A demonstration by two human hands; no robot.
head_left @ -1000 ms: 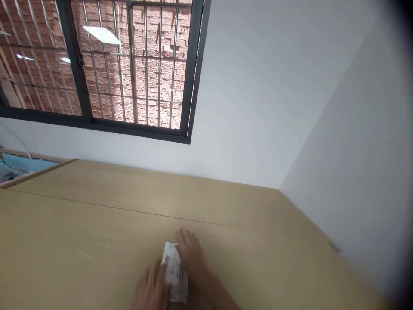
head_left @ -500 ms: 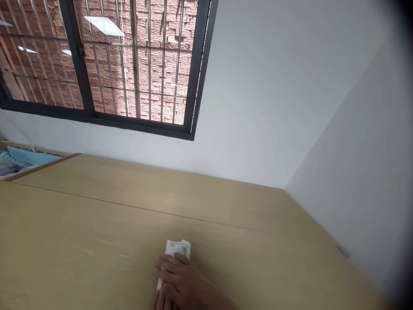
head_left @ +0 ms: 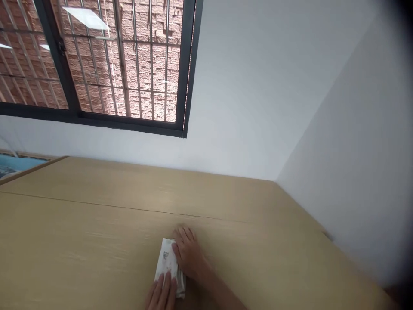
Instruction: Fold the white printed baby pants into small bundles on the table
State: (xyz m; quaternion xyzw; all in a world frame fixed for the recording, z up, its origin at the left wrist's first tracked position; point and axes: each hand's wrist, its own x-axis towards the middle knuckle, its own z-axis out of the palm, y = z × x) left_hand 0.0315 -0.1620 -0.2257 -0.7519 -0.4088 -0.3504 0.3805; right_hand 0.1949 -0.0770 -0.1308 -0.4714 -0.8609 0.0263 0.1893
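Note:
A small white folded packet with faint print lies on the light wooden table near the bottom edge of the view. My right hand rests flat on the packet's right side, fingers stretched toward the wall. My left hand lies on the packet's near end with its fingers straight and together; its wrist is cut off by the frame. Part of the packet is hidden under both hands.
White walls meet in a corner at the table's far right. A dark-framed barred window shows a brick wall outside. At the far left a wooden edge with something blue adjoins the table. A seam runs across the tabletop.
My right hand moved from on top of the packet to its right side, and my left hand came back onto its near end. The view shifted slightly.

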